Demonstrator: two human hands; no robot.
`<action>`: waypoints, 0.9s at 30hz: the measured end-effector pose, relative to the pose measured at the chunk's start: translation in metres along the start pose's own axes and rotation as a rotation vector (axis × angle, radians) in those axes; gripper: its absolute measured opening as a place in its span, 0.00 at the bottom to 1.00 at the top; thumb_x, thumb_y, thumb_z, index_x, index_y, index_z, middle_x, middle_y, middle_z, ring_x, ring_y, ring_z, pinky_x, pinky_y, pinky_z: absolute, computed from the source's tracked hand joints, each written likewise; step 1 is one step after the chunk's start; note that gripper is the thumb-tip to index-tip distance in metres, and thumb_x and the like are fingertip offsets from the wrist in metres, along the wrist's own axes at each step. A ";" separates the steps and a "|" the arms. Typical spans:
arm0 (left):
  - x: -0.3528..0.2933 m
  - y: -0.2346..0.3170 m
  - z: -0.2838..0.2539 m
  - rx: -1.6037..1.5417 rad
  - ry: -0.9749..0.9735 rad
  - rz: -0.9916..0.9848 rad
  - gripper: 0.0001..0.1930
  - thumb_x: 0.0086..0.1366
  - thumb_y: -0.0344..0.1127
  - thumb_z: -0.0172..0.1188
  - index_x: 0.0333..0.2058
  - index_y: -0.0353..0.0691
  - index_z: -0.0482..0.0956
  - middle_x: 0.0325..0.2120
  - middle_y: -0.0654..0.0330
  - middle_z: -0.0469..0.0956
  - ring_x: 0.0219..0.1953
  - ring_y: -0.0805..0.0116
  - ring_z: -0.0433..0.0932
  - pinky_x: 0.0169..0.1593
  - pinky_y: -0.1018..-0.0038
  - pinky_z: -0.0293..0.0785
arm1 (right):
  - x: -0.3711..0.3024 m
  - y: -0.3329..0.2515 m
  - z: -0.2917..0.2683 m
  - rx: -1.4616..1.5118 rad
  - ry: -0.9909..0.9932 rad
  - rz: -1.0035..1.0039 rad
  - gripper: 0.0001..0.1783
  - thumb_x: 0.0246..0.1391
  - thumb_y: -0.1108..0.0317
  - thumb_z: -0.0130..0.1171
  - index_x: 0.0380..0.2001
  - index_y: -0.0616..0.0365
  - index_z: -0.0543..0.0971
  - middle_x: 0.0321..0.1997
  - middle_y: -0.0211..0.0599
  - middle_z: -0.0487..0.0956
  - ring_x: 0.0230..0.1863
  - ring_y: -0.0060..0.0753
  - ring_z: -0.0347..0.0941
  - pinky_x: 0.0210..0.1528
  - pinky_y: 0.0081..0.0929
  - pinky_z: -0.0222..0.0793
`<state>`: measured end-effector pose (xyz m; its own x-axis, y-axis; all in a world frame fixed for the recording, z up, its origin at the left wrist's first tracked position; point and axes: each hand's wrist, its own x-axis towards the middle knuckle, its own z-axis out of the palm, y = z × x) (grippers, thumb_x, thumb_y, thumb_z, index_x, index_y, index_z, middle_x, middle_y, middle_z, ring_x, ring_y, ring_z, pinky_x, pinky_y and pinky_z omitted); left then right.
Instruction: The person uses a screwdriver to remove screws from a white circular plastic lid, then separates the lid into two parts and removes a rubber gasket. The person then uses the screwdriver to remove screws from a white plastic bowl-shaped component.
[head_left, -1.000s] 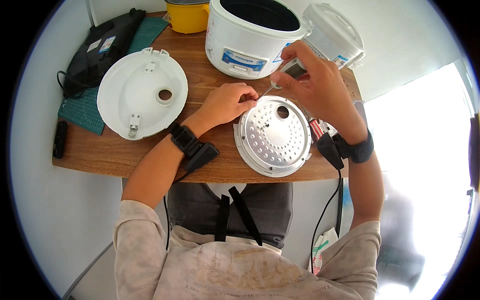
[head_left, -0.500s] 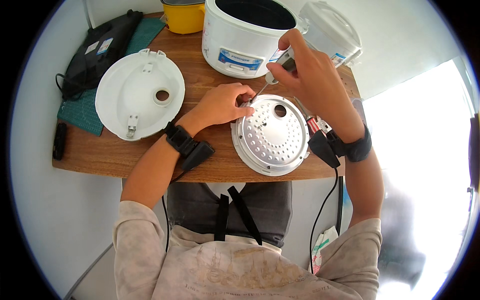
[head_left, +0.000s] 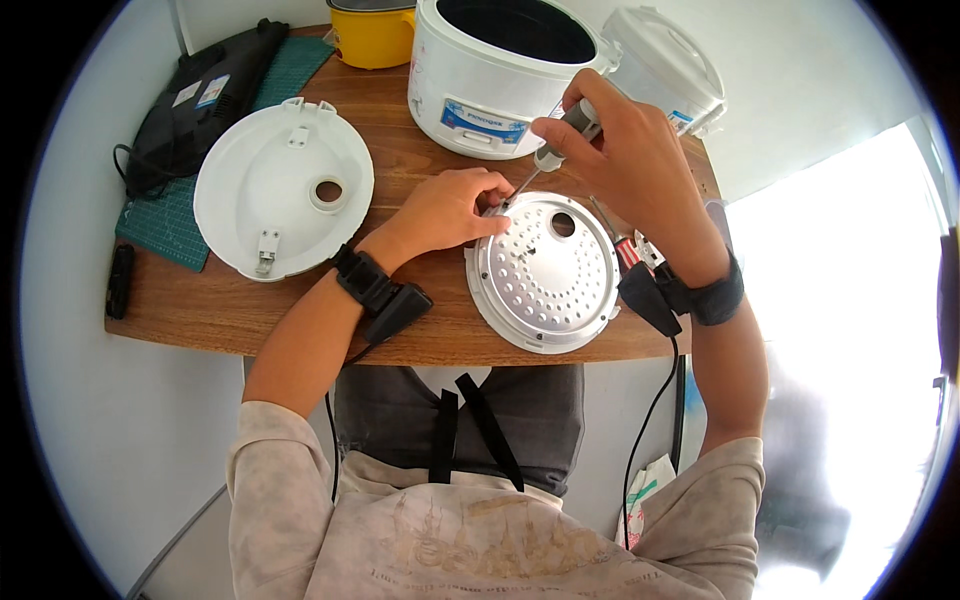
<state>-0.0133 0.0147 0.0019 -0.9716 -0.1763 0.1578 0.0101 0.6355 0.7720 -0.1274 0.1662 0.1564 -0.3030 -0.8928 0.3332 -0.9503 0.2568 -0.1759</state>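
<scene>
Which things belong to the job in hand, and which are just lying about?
Seemingly the job:
grey-handled metal screwdriver, in the right hand
round silver metal plate, left hand touching it
perhaps round white plastic shell

Probably lying about:
round yellow pot
green gridded mat

Lid point(head_left: 492, 320) lay on desk point(head_left: 200, 310) near front edge, plate point(head_left: 560, 280) on top of lid. Cover point(head_left: 240, 215) lay left of them, mat point(head_left: 165, 235) farther left, device point(head_left: 205, 95) on mat. Left hand point(head_left: 445, 210) was at plate's far left edge. Screwdriver point(head_left: 552, 155) leaned in right hand point(head_left: 630, 150), tip by same edge. Second screwdriver point(head_left: 627, 251) lay just right of plate. Behind plate stood cooker point(head_left: 455, 90), pot point(head_left: 370, 40) to its left, second cooker point(head_left: 670, 70) to its right.
</scene>
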 end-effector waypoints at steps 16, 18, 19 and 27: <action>-0.001 0.001 0.000 0.018 0.013 0.012 0.19 0.58 0.45 0.69 0.46 0.45 0.80 0.37 0.59 0.82 0.41 0.62 0.81 0.44 0.66 0.77 | -0.002 -0.011 -0.001 0.100 0.028 -0.018 0.17 0.56 0.61 0.63 0.39 0.60 0.70 0.26 0.51 0.80 0.31 0.55 0.79 0.36 0.43 0.74; 0.000 0.002 0.000 0.019 0.013 0.011 0.19 0.58 0.44 0.69 0.46 0.45 0.80 0.37 0.59 0.82 0.41 0.62 0.81 0.44 0.65 0.77 | -0.003 -0.005 0.004 0.146 0.079 -0.067 0.18 0.56 0.59 0.64 0.39 0.60 0.71 0.27 0.51 0.80 0.31 0.54 0.79 0.37 0.44 0.73; 0.000 0.002 0.000 0.019 0.008 0.010 0.20 0.58 0.44 0.69 0.46 0.45 0.80 0.37 0.60 0.82 0.41 0.62 0.81 0.44 0.66 0.77 | -0.004 -0.005 0.003 0.150 0.068 -0.066 0.18 0.56 0.60 0.64 0.40 0.60 0.71 0.27 0.51 0.81 0.31 0.54 0.79 0.37 0.44 0.73; 0.000 0.001 0.000 0.012 0.001 0.008 0.20 0.58 0.44 0.69 0.47 0.45 0.80 0.37 0.60 0.82 0.40 0.62 0.81 0.44 0.66 0.77 | -0.005 0.000 0.004 0.033 0.085 -0.138 0.19 0.53 0.67 0.63 0.44 0.59 0.67 0.31 0.51 0.81 0.33 0.54 0.80 0.38 0.44 0.74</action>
<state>-0.0134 0.0154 0.0027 -0.9712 -0.1718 0.1650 0.0154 0.6461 0.7631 -0.1257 0.1696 0.1506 -0.1757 -0.8837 0.4337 -0.9810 0.1201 -0.1526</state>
